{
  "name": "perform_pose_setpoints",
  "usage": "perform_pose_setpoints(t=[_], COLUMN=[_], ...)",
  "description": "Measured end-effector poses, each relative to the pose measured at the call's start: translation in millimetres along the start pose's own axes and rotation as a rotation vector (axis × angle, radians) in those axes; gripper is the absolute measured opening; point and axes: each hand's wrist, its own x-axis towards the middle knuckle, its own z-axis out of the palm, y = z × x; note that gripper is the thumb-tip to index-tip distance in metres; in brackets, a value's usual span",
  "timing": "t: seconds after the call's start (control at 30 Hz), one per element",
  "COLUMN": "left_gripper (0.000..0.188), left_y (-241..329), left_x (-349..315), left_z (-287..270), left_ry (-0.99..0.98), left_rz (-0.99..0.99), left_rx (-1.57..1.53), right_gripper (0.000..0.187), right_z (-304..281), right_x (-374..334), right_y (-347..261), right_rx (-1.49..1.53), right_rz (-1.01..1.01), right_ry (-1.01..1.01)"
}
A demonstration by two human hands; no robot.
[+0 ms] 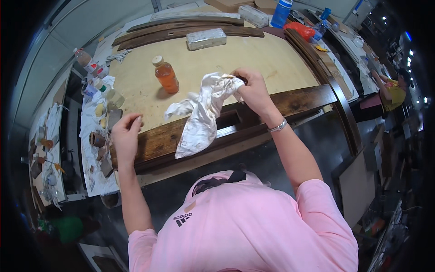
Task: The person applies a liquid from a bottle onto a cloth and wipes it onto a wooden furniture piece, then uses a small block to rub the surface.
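A crumpled white cloth with brownish stains hangs from my right hand, whose fingers are closed around its upper end. Below it lies a long, dark brown wooden board with a glossy surface and a rectangular cutout. The cloth's lower end droops over the board's near edge. My left hand is at the board's left end, thumb and fingers curled together; whether anything is between them cannot be seen. Beyond the board stands a clear bottle of orange-brown liquid with a pale cap.
A wrapped, light-coloured block sits by dark wooden strips at the table's far side. More strips run along the right edge. Bottles and a brown jar crowd the left side. A person in yellow is far right.
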Motion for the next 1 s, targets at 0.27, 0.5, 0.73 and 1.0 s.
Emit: perform_pose_setpoints(t=[0.27, 0.5, 0.73, 1.0], left_gripper=[0.026, 0.016, 0.012, 0.018], left_y=[48.7, 45.2, 104.7, 105.9], left_x=[4.7, 54.6, -8.6, -58.7], left_z=[106.3, 71.5, 82.5, 74.4], left_ry=[-0.476, 0.014, -0.128, -1.045], left_rz=[0.034, 0.059, 0.594, 0.578], left_rx=[0.453, 0.022, 0.087, 0.225], right_gripper=[0.013, 0.022, 0.049, 0.017], right_z=[-13.3, -58.5, -67.6, -40.2], right_x=[-23.1, -21.1, -34.6, -56.2], right_y=[-5.1, 15.2, -0.8, -11.3], right_rx=[0.259, -0.638, -0.767, -0.760], right_rz=[0.045, -0.193, -0.155, -0.330], right_ry=[-0.082, 0.223, -0.121, -0.350])
